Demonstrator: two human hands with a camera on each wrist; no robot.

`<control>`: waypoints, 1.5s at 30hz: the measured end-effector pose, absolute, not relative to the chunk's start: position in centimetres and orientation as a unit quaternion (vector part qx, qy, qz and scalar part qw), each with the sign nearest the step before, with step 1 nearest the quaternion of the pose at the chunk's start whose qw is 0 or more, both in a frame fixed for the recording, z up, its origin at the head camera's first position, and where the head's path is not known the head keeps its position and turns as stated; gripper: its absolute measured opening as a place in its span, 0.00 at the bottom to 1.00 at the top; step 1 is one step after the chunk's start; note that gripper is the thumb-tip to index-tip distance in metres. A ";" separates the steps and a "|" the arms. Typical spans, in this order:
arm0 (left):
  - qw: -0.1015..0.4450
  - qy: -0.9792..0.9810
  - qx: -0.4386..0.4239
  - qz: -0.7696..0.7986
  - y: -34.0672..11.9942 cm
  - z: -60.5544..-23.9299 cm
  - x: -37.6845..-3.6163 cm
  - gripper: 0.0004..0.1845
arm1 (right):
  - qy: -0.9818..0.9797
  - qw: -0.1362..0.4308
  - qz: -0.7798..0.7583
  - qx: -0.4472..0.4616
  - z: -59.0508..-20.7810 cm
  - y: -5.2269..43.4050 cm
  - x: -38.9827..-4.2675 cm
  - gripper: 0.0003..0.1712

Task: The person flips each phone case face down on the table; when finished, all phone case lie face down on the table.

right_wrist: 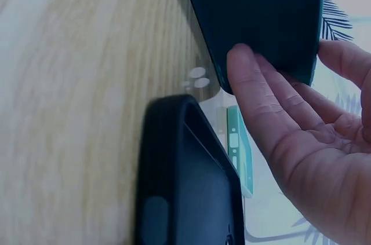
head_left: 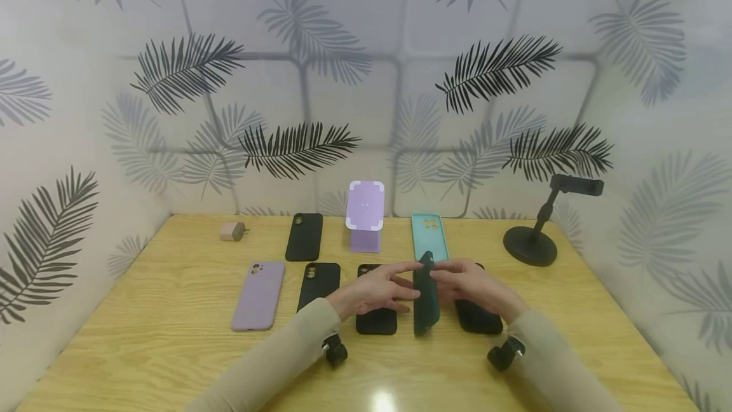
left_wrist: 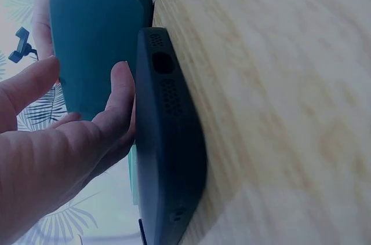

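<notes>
Dark green soft phone case: stood on edge on the light wooden surface, pressed between both hands at centre front. Left hand and right hand: straight fingers flat against either face, not curled round it. Risk: uneven pressure may tip or squirt the case sideways. Black cases and: lying just beside; a toppling case would strike them. Mint case: behind.

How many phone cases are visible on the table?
7: lilac case front left, four black ones, mint one behind, dark green case held upright between both hands.
</notes>
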State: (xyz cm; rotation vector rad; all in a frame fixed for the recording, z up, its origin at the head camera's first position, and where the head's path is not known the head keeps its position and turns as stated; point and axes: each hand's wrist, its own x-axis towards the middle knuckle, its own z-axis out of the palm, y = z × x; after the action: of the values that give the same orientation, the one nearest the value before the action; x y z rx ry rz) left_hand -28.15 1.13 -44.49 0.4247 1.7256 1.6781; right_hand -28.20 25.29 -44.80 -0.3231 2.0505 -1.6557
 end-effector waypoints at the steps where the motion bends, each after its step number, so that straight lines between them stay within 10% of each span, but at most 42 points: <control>1: 0.342 0.666 0.162 0.643 1.2 -44.4 -28.2 0.32 | 0.748 0.239 -0.607 -0.118 -44.7 25.4 -28.2 0.31; 45: 0.343 0.692 0.153 0.616 0.8 -43.6 -28.6 0.29 | 0.851 0.151 -0.501 -0.042 -44.4 26.5 -27.2 0.20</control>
State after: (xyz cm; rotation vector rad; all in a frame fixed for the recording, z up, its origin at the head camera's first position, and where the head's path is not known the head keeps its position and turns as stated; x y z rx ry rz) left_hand -28.62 0.79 -43.58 0.3978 1.7989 1.6016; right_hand -27.19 26.47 -44.39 -0.1220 2.4440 -1.4398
